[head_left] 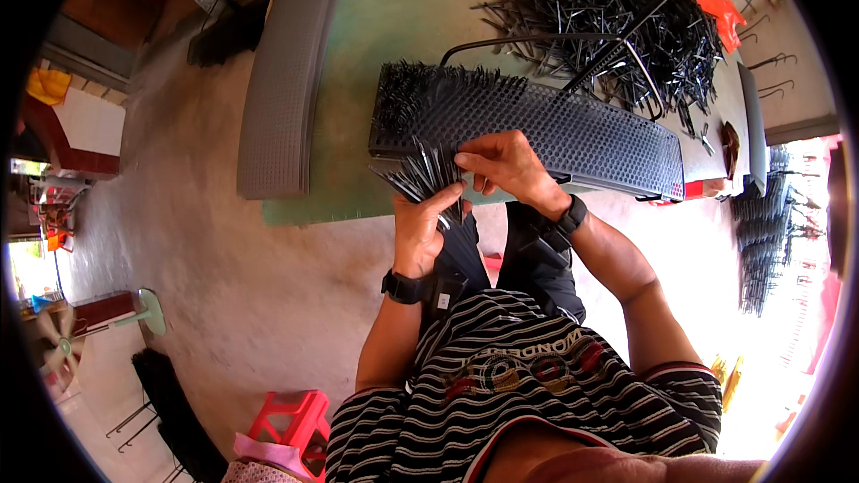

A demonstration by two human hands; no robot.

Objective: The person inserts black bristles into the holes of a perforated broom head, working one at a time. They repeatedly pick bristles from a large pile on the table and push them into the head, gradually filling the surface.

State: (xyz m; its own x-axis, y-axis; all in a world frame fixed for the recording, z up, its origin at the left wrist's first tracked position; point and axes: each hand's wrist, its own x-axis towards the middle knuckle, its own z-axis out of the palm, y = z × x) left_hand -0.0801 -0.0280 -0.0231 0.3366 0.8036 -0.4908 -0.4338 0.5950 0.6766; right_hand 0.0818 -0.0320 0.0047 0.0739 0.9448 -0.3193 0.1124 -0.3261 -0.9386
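My left hand (pixel 422 231) is closed round a fanned bundle of thin black sticks (pixel 428 170), their tips spread upward. Just right of the bundle is my right hand (pixel 508 167), thumb and fingers pinched together; whatever sits between them is too small to make out. Beyond both hands stands a long black tray with rows of round holes (pixel 582 136). Its left end is crowded with upright black sticks (pixel 403 94), while holes show open toward its right end. A large loose heap of similar black sticks (pixel 617 22) lies behind the tray.
The green tabletop (pixel 353 125) carries a stack of long grey perforated panels (pixel 284 98) on its left. A bent black metal frame (pixel 537 37) arches over the tray. A red stool (pixel 291 420) stands on the floor, lower left, near a fan (pixel 67 344).
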